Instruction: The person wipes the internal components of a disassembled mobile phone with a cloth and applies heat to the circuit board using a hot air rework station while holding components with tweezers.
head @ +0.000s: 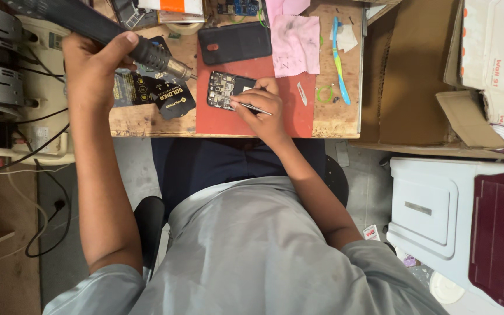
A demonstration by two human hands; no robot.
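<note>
We see a worn wooden bench (141,119) with a red mat (290,114) on it, grey floor below, cardboard boxes (409,76) to the right, a white cabinet (433,204) lower right. Power units and cables sit at the left edge.

Left hand (91,67): grip wrapped round the black handle of a hot-air gun (118,38), its metal nozzle aimed toward the opened phone (224,90). That phone lies on the red mat, circuit side up, just beside the right hand (263,102). Right hand: grip pinched narrow on thin tweezers (252,108), tips at the phone's edge.

Also on the bench: a dark phone back (234,42), pink cloth (296,44), blue-green toothbrush (339,58).

The gun's rear end is cut off at the top. The tweezer tips are too small for us to tell what they touch.
</note>
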